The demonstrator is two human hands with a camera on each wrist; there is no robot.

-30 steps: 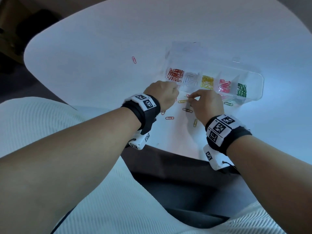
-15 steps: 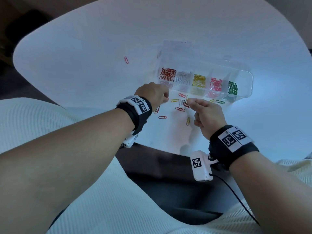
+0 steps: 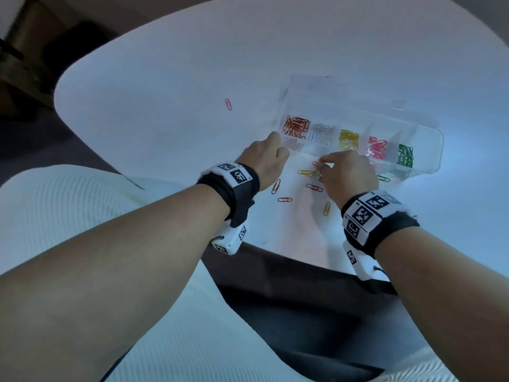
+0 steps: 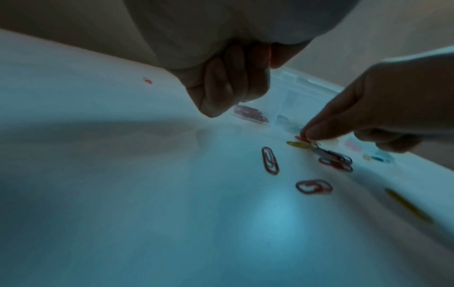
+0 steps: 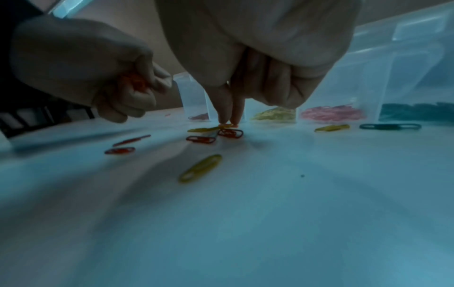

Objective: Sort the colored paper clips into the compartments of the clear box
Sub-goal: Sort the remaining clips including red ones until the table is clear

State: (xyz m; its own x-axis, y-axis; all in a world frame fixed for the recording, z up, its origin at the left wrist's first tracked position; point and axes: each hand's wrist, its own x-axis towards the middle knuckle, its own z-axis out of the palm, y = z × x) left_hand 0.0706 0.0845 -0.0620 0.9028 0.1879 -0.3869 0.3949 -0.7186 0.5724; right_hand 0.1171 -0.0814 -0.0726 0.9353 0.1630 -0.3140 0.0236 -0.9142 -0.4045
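The clear box (image 3: 429, 150) lies open on the white table, holding red, silver, yellow, pink and green clips in separate compartments. My left hand (image 3: 278, 150) is a fist at the box's left front corner; in the right wrist view it (image 5: 127, 85) holds red clips (image 5: 136, 82) inside its curled fingers. My right hand (image 3: 321, 164) reaches down in front of the box, its thumb and forefinger tips (image 5: 224, 116) pinching a reddish clip (image 4: 300, 138) that lies on the table. Around it lie loose red clips (image 3: 314, 187), a yellow clip (image 3: 326, 208) and a green clip (image 3: 383, 178).
One pink clip (image 3: 228, 103) lies alone far left of the box. The box lid (image 3: 308, 86) stands open behind it. The table's near edge (image 3: 289, 255) runs just below my wrists, with my lap beyond it.
My right hand has moved forward and down from a raised position to the clips in front of the box. The left fist stays by the box's left end.
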